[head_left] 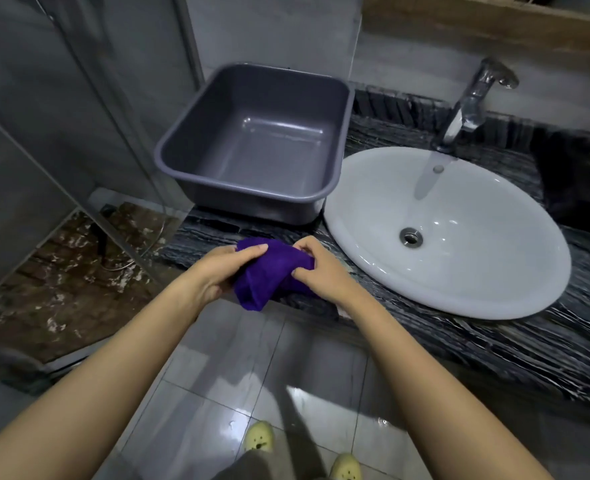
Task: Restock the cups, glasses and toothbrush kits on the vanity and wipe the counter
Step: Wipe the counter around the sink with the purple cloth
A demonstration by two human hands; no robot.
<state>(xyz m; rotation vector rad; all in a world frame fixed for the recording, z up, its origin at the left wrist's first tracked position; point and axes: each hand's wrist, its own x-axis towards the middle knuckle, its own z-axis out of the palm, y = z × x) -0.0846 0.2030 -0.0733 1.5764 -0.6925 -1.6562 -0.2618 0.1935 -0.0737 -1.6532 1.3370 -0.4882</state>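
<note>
From the head view, a dark streaked stone vanity counter (494, 341) carries an empty grey plastic tub (252, 140) beyond the hands and a white oval basin (459, 237) off to the right hand's far side. No cups, glasses or toothbrush kits show. The left hand (224, 268) and right hand (317, 268) both clamp a bunched purple cloth (269, 275) between them at the counter's near edge. To wipe well, I judge it should be folded into a flat pad first, then drawn in overlapping strokes outward from the hands.
</note>
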